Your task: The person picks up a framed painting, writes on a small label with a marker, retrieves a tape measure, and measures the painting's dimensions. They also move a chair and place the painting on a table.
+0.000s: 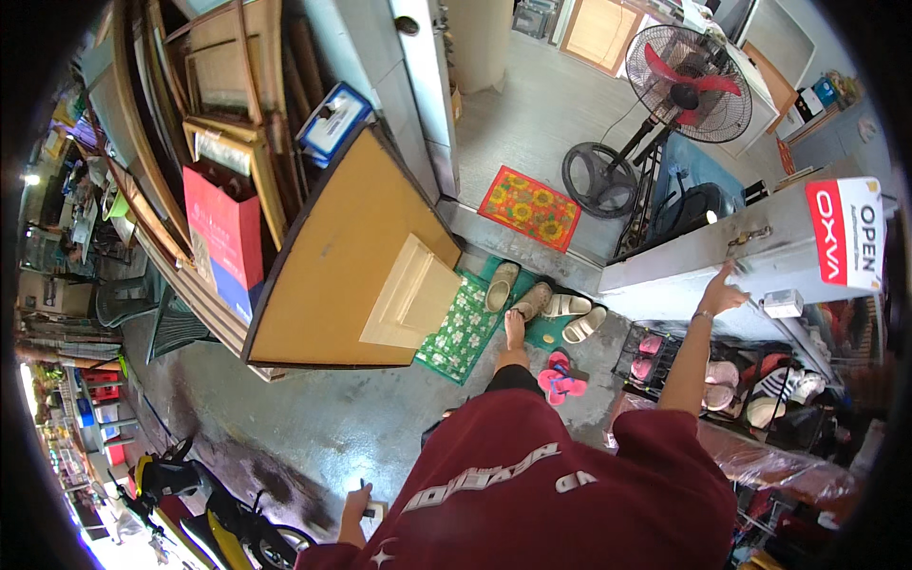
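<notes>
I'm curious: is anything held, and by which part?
Left hand holds a small pale object, seemingly by its left side; right hand, at the door: unclear.

The white door [655, 277] stands upright and open at three o'clock, its surface smudged around a metal latch [750, 236]. Toward half past six sits a small pale object [378, 510], partly hidden.
</notes>
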### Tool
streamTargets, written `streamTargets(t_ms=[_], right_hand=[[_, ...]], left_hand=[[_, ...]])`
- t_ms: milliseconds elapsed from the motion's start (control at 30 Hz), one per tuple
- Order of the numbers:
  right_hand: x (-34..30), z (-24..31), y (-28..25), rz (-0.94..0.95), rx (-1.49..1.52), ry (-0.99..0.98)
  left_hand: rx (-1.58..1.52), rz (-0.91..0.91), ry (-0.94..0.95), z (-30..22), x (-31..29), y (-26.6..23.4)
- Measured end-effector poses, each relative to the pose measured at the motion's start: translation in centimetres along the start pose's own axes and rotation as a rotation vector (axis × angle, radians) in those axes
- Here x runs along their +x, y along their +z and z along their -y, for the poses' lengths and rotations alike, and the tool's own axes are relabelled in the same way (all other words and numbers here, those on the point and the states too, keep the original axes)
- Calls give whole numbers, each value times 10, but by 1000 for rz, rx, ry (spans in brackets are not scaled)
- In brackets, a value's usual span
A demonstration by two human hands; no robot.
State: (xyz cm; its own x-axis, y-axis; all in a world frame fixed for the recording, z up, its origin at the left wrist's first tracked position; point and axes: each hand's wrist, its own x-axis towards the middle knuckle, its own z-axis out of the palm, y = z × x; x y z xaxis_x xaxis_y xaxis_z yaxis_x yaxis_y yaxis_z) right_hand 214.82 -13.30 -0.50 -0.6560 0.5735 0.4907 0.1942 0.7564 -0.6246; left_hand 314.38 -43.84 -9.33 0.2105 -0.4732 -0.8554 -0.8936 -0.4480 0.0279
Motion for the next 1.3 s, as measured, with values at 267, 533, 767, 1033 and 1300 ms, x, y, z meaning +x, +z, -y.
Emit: streamTargets(t_ms=[267, 533, 767, 1033, 1300], right_hand=[[59, 24, 64, -440, 378, -154], [61, 21, 69, -376, 741, -222], [64, 18, 75, -427, 504, -204], [66, 10, 66, -539, 224, -264], [57, 3, 80, -415, 228, -289]], left_hand=[[-185, 11, 64, -237, -69, 120], [478, 133, 411, -325, -38, 112], [-118, -63, 415, -506, -18, 76], [-47, 11, 425, -569, 27, 82], [40, 47, 483, -609, 35, 61]])
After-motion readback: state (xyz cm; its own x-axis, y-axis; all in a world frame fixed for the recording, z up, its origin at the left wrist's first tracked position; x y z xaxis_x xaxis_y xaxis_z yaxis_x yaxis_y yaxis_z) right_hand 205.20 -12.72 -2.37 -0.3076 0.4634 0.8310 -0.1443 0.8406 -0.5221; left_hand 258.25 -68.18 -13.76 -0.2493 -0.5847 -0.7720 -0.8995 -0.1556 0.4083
